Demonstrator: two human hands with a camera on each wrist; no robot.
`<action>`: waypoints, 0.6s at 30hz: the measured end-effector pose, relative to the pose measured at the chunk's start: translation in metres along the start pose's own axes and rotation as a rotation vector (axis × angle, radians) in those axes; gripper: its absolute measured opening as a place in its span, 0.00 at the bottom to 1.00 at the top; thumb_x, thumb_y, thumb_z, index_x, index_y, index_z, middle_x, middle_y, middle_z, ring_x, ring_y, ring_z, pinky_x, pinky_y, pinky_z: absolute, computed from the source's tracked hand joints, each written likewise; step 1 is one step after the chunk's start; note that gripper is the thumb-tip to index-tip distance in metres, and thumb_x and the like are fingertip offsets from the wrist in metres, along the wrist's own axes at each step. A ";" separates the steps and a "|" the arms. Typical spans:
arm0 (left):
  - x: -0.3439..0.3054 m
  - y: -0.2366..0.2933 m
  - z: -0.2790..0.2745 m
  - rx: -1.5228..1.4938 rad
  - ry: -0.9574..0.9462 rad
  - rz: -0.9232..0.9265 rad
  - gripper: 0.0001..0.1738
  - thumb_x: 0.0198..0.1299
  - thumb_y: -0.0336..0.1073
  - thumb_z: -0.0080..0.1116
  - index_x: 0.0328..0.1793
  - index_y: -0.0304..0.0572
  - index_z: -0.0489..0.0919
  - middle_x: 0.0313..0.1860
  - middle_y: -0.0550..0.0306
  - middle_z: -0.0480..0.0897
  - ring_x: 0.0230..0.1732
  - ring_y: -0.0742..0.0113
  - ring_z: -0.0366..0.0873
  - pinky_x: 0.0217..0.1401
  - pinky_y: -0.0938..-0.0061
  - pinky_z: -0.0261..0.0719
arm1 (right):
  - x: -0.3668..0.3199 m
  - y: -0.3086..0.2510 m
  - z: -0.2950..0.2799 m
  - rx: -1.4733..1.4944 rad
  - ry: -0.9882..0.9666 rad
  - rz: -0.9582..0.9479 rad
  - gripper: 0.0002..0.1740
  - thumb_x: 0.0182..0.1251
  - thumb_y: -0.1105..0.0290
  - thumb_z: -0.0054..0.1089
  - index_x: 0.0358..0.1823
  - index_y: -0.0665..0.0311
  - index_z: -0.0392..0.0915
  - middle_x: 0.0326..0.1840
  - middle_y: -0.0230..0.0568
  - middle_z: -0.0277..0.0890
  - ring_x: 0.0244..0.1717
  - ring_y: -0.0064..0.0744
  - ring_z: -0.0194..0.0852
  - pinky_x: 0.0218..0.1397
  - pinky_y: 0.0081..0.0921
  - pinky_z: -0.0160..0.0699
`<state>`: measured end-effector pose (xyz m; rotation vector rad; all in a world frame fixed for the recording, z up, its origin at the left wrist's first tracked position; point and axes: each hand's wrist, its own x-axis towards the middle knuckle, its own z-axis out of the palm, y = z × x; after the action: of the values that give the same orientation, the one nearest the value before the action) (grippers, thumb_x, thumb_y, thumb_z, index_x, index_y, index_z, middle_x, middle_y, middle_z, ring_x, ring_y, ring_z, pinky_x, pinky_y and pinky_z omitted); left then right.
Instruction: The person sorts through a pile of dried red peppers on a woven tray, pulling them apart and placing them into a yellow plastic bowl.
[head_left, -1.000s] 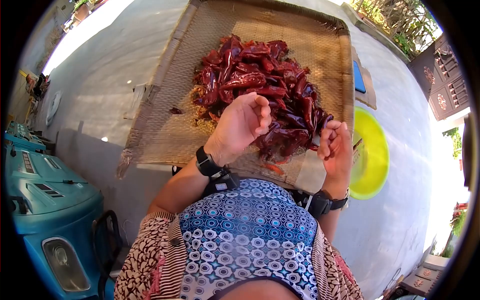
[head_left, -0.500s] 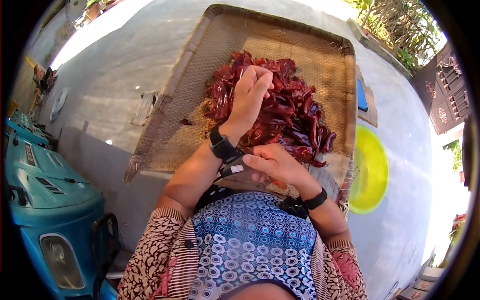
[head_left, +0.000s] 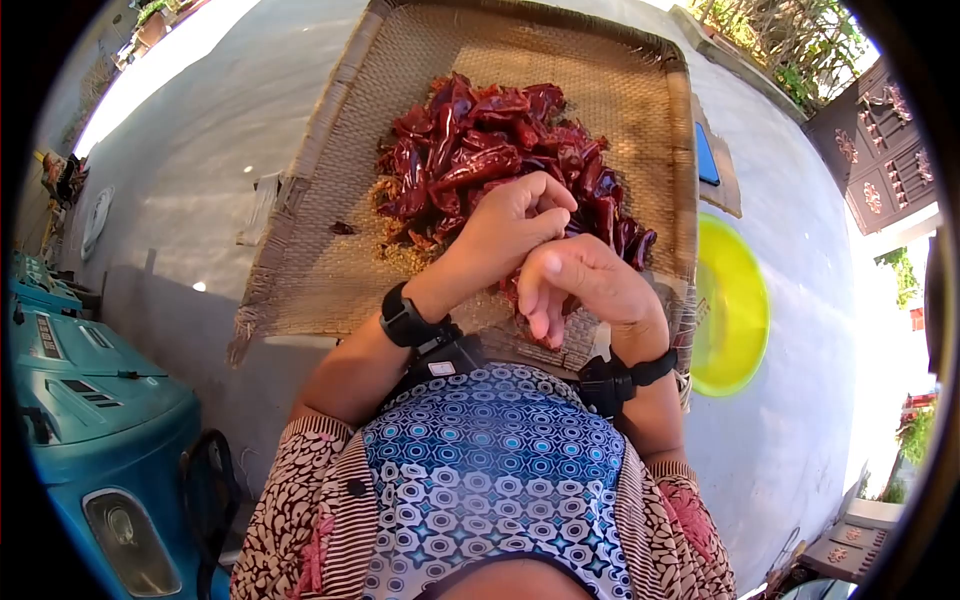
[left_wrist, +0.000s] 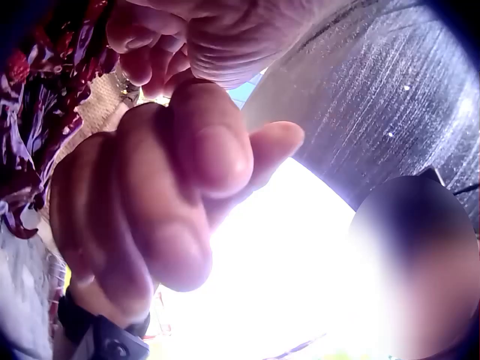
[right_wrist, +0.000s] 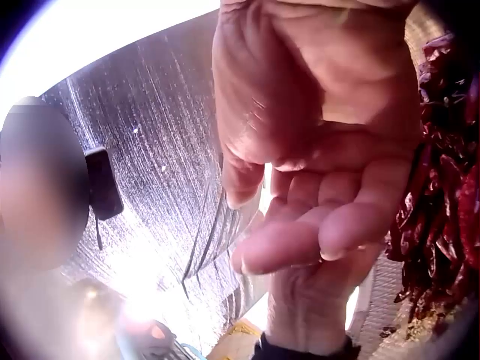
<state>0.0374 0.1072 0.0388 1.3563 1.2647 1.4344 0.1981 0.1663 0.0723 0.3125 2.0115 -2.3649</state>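
A heap of glossy dark red dried chili peppers (head_left: 480, 165) lies on a woven tray (head_left: 300, 275). My left hand (head_left: 505, 235) is over the heap's near side, its fingers loosely bent and holding nothing. Right up against its fingertips is my right hand (head_left: 590, 280), back up, with fingers hanging down loosely. In the left wrist view, the right hand (left_wrist: 142, 187) fills the middle, fingers half bent and nothing in them. The right wrist view shows the right palm (right_wrist: 300, 90) close up, also bare. Each wrist wears a black strap with a camera.
A yellow-green basin (head_left: 735, 305) stands on the concrete floor right of the tray. Farther back lies a blue flat object (head_left: 706, 155) on cardboard. To the left is a teal vehicle (head_left: 100, 400). Small bits of pepper and seeds (head_left: 405, 250) are scattered beside the heap.
The right hand was apart at the tray's right, then reached across to the left wrist, and is now at the left fingertips. The left hand has swung to the right. The head view has shifted.
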 end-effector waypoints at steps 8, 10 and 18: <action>-0.034 -0.007 0.027 -0.581 -0.618 -0.412 0.23 0.64 0.34 0.61 0.62 0.40 0.65 0.56 0.56 0.74 0.60 0.70 0.72 0.59 0.73 0.75 | 0.018 -0.001 -0.054 0.366 0.671 -0.516 0.17 0.77 0.58 0.47 0.41 0.65 0.78 0.26 0.36 0.76 0.20 0.24 0.71 0.26 0.20 0.73; -0.037 -0.006 0.039 -0.546 -0.597 -0.332 0.24 0.64 0.35 0.63 0.62 0.40 0.66 0.56 0.57 0.74 0.60 0.71 0.71 0.60 0.74 0.74 | 0.024 0.009 -0.063 0.406 0.750 -0.529 0.14 0.75 0.60 0.52 0.41 0.64 0.78 0.28 0.34 0.77 0.22 0.22 0.72 0.25 0.20 0.73; -0.034 -0.021 0.056 -0.425 -0.496 -0.359 0.18 0.63 0.38 0.64 0.50 0.44 0.66 0.47 0.61 0.76 0.41 0.79 0.74 0.35 0.84 0.75 | 0.045 0.023 -0.083 0.593 0.890 -0.530 0.13 0.76 0.60 0.50 0.40 0.61 0.76 0.28 0.30 0.76 0.22 0.20 0.70 0.24 0.18 0.72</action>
<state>0.0955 0.0870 0.0079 1.0402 0.7724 0.9634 0.1688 0.2493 0.0302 1.1444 1.6553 -3.6169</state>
